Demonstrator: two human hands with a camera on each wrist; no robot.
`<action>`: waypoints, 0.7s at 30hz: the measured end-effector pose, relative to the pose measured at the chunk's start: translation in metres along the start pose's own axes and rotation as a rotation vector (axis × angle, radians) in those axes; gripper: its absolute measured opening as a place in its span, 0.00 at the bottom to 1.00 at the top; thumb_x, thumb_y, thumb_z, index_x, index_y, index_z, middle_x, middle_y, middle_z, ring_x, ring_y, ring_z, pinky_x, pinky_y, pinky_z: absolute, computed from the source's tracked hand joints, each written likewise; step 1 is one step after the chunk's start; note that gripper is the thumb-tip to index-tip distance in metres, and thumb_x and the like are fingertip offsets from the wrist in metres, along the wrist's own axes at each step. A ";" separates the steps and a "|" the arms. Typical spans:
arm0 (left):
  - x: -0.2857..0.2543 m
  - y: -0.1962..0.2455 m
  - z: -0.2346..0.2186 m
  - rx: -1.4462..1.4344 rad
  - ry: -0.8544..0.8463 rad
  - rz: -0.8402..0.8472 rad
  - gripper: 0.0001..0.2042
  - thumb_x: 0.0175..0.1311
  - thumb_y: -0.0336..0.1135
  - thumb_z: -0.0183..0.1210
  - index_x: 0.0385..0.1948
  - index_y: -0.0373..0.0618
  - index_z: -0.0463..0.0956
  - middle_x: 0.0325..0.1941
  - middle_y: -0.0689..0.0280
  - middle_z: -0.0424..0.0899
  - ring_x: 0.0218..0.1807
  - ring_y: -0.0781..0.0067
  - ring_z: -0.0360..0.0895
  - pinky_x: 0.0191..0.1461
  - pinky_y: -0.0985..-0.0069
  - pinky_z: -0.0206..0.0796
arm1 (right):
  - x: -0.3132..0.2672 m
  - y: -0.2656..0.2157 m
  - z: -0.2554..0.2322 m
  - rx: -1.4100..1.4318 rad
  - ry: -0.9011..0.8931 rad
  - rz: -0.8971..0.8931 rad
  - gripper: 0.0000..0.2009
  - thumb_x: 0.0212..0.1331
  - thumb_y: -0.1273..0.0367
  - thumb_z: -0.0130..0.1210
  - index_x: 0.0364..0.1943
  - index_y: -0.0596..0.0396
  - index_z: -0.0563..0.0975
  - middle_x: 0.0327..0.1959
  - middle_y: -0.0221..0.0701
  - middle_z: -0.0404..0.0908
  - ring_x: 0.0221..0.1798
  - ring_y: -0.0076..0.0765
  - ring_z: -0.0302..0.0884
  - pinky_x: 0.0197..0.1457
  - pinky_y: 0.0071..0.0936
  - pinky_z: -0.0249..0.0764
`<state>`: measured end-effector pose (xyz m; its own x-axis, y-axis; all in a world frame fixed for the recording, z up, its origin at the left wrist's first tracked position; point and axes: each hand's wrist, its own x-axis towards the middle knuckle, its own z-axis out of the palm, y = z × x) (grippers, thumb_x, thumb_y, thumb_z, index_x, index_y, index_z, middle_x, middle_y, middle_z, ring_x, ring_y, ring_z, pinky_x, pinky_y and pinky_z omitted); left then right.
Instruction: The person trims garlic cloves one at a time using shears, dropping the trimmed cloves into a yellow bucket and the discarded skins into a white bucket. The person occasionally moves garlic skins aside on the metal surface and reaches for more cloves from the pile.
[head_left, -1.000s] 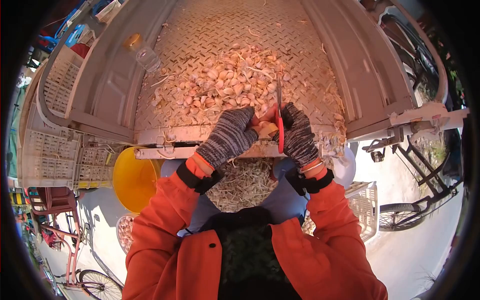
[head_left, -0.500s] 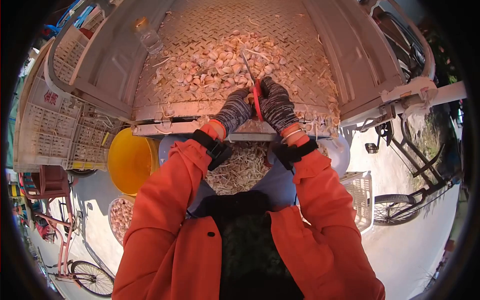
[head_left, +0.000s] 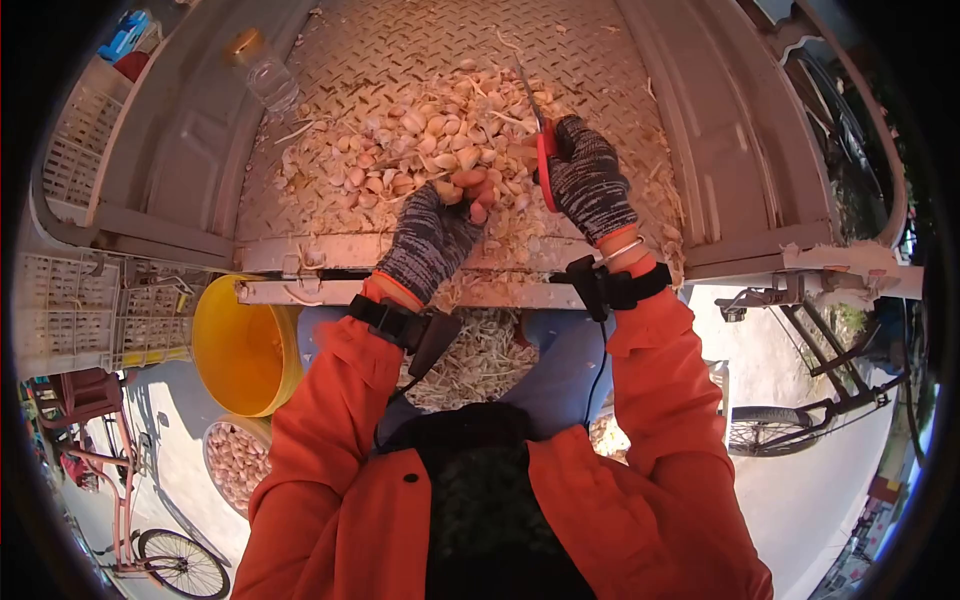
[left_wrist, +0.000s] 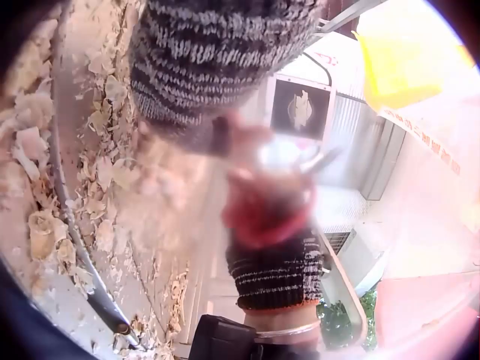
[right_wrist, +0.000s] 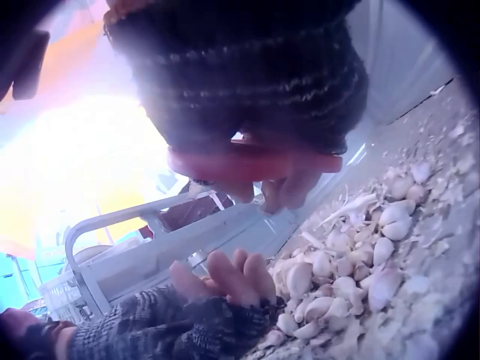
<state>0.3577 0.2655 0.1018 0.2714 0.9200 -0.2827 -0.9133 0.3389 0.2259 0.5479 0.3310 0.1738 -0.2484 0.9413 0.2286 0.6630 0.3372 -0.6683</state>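
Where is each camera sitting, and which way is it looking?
Head: on the person's head, looking forward and down at the left hand, right hand and garlic pile. Both orange sleeves show too.
Left wrist: looks past the left hand, big at the top, toward the right hand and its bracelet.
Right wrist: looks past the right hand, at the top, toward the left hand's fingers and the garlic.
Shared: the head and right wrist views both show the garlic pile and the red handle.

I see red-handled scissors (head_left: 547, 165), mottled black-grey gloves (head_left: 592, 182), orange-red sleeves (head_left: 335, 375), yellow bucket (head_left: 235, 345), pinkish-white garlic (head_left: 435, 125), diamond-patterned bed (head_left: 400, 40).
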 end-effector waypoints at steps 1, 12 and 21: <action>-0.003 0.004 0.007 -0.005 0.004 0.002 0.13 0.60 0.30 0.48 0.40 0.29 0.70 0.45 0.50 0.73 0.42 0.59 0.73 0.37 0.75 0.76 | 0.002 0.024 0.010 -0.055 0.095 -0.022 0.14 0.52 0.65 0.57 0.38 0.61 0.76 0.36 0.46 0.80 0.41 0.47 0.79 0.46 0.35 0.73; -0.005 0.021 0.022 0.878 0.247 0.233 0.09 0.65 0.31 0.50 0.41 0.39 0.76 0.21 0.74 0.69 0.20 0.85 0.62 0.20 0.85 0.56 | -0.007 0.060 0.012 -0.116 0.167 0.150 0.14 0.49 0.69 0.59 0.41 0.60 0.76 0.37 0.45 0.80 0.42 0.46 0.79 0.47 0.33 0.74; 0.002 0.004 0.021 1.931 0.126 0.539 0.14 0.57 0.38 0.59 0.42 0.42 0.76 0.26 0.65 0.77 0.26 0.72 0.74 0.31 0.72 0.69 | 0.007 0.039 0.033 -0.202 -0.135 0.040 0.16 0.49 0.64 0.62 0.40 0.56 0.77 0.36 0.43 0.80 0.40 0.45 0.79 0.46 0.36 0.74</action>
<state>0.3609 0.2724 0.1221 0.0358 0.9931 0.1119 0.6113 -0.1104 0.7837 0.5489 0.3505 0.1256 -0.3027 0.9480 0.0988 0.7986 0.3088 -0.5166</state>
